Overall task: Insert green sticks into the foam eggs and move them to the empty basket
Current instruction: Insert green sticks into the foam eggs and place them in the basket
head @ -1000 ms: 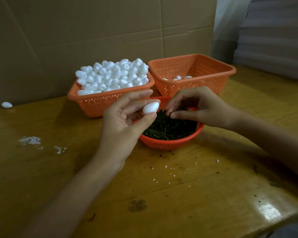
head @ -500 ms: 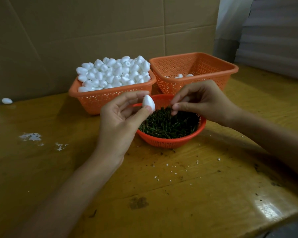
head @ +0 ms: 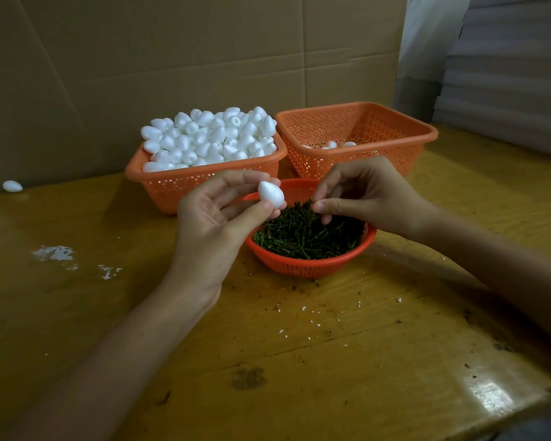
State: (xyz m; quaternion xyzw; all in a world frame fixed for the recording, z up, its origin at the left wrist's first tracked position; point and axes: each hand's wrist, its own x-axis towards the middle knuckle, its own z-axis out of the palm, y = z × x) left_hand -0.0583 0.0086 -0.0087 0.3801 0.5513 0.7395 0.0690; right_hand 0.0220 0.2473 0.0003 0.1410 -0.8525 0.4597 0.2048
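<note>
My left hand (head: pixel 210 218) pinches a white foam egg (head: pixel 270 194) between thumb and fingers, pointed end toward the right. My right hand (head: pixel 363 195) hovers over the round orange bowl (head: pixel 306 265) of green sticks (head: pixel 309 233); its thumb and forefinger are pressed together, and I cannot see whether a stick is between them. Behind on the left, an orange basket (head: pixel 185 186) is heaped with foam eggs (head: pixel 210 138). The right orange basket (head: pixel 404 138) holds a few eggs (head: pixel 331 144) at its bottom.
A loose foam egg (head: pixel 12 186) lies at the far left by the cardboard wall (head: pixel 172 58). White foam crumbs (head: pixel 303 308) and scuffed patches (head: pixel 54 253) dot the yellow wooden table (head: pixel 331 361). Its front right edge is near.
My left hand turned the egg from lying flat to pointing toward the right hand. My right hand lifted out of the sticks with its fingertips pinched together.
</note>
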